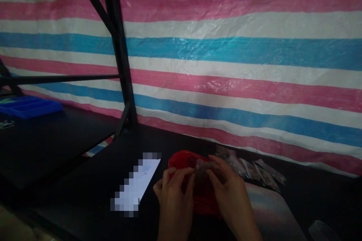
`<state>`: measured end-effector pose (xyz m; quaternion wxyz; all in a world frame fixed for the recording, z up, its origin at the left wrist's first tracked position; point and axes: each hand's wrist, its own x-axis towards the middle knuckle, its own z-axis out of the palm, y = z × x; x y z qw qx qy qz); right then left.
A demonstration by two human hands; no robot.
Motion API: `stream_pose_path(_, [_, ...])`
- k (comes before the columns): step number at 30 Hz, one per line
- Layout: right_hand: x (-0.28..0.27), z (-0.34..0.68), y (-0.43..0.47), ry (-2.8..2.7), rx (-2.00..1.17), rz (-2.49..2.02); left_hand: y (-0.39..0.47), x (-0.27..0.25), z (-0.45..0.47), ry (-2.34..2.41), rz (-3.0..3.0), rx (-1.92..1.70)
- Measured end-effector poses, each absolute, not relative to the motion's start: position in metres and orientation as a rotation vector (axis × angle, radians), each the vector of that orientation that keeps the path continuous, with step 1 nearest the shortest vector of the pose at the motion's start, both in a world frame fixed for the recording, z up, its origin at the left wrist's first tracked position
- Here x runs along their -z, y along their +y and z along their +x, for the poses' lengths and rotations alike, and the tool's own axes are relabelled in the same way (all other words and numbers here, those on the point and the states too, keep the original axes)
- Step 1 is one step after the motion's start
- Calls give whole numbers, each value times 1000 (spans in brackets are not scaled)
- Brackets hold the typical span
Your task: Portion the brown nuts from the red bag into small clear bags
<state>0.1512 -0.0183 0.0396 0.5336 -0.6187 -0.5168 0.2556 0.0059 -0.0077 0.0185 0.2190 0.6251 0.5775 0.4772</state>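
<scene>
Between my two hands is a small clear plastic bag (201,168) with something dark in it that I cannot make out. My left hand (175,186) pinches its left edge with the fingertips. From the other side my right hand (229,182) grips it between thumb and fingers. Below and behind it lies a crumpled red plastic bag (181,159), partly covered by both hands. Several small clear packets (254,171) with little items inside lie in a row just past my right hand.
A lit, partly blurred phone-like screen (141,188) lies left of my hands on the black table (85,199). A silvery flat panel (271,207) and a clear plastic cup-like piece (322,231) are at right. Further left are a blue tray (36,107) and a black metal post (120,56).
</scene>
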Motion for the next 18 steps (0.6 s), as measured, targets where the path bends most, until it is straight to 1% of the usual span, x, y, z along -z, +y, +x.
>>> stream_pose_path(3, [-44, 148, -20, -1267, -603, -1509, -8, -20, 7, 1603, 1701, -1352])
stream_pose_path(9, [-53, 145, -24, -1285, -489, -1584, -6, -23, 3, 1549, 1714, -1341])
stream_pose_path(18, [-66, 142, -23, -1152, -633, -1382, -9, -24, 5, 1499, 1571, -1397])
